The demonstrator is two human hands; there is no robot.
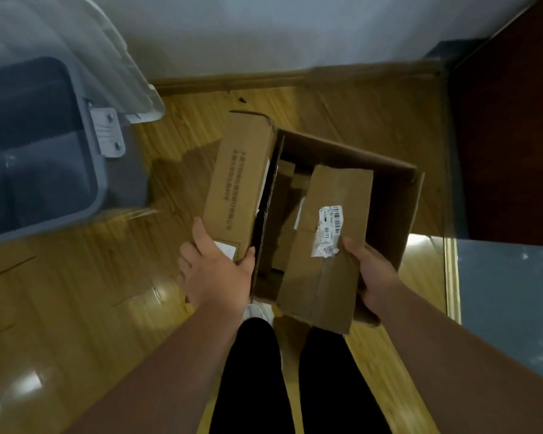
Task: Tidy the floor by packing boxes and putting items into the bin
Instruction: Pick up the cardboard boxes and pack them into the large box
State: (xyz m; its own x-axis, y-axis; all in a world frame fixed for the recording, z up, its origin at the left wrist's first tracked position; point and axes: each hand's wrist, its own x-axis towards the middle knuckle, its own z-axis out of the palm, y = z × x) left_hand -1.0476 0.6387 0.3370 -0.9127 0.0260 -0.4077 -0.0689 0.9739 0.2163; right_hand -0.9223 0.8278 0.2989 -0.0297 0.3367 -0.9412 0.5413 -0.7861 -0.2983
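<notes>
Both hands hold one open cardboard box (403, 211) by its near end, over the wooden floor (76, 292) and in front of the person's legs (251, 371).

Left hand (215, 270): clamped on the near left corner. The thumb lies against the left wall and the fingers are spread along the outward-folded left flap (235, 177). That flap carries a line of printed text running away from the hand.

Right hand (373, 274): clamped on the near right side. The thumb presses on top of a flat cardboard piece (326, 270) that lies over the box's near rim; the fingers are underneath, out of view. Torn barcode labels (329, 227) sit on that piece just beyond the thumb.

Between the two grips the box interior is dark, with more folded cardboard lying inside; details cannot be made out.

Beyond and to the left of the left hand, well apart from the box, stands a grey bin (116, 183), its clear lid (91, 57) hinged up and open.

A white shoe (257, 310) shows just below the left wrist. A pale wall (264, 32) and skirting board (232, 81) lie beyond the box.
</notes>
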